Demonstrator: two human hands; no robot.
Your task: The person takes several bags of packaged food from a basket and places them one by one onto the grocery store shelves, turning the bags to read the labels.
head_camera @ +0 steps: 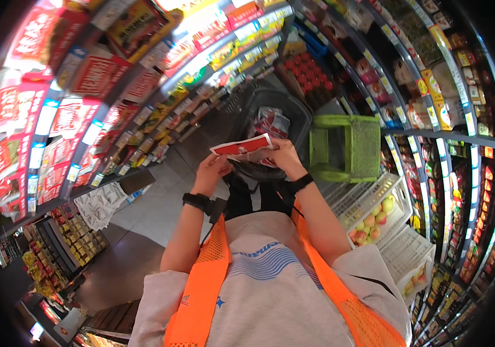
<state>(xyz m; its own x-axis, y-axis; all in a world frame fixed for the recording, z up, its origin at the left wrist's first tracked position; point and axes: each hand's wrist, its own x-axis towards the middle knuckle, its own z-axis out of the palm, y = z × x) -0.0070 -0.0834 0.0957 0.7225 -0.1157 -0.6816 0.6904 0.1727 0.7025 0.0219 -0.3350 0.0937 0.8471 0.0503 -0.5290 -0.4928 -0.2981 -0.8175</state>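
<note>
Between my two hands is a flat red and white food packet (244,146) with a clear plastic part along its lower side. My left hand (212,172) grips its left end, and my right hand (285,157) pinches the right end. Straight below the packet stands a dark grey plastic basket (301,113). Several red and clear packets (272,119) lie inside it, partly hidden by the held packet and my right hand.
Shelves of red packets (95,76) rise on the left. To the right are a green plastic step stool (362,149), a white crate (397,184) of apples, and stocked shelves (442,134). Red-capped bottles (308,76) stand beyond the basket. Grey floor tiles (156,208) show at the left.
</note>
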